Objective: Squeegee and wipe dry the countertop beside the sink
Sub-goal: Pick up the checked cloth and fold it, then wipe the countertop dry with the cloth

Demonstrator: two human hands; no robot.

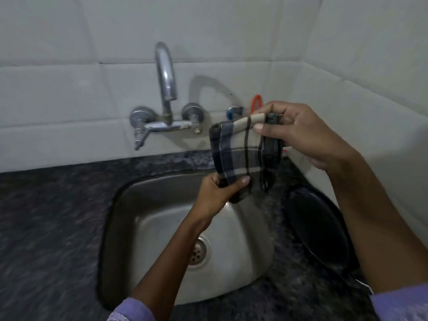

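A folded checked cloth (pixel 240 154), beige with dark stripes, hangs above the back right of the steel sink (pixel 162 218). My right hand (pixel 298 133) pinches its top edge near the wall. My left hand (pixel 217 193) grips its lower end from below, over the sink basin. The dark speckled countertop (pixel 51 223) spreads to the left of the sink and in a narrow strip to the right. No squeegee is visible.
A chrome wall tap (pixel 165 89) curves over the sink's back edge. A small valve (pixel 234 112) and an orange hook (pixel 257 103) sit on the white tiled wall behind the cloth. A black oval dish (pixel 322 228) rests on the counter right of the sink.
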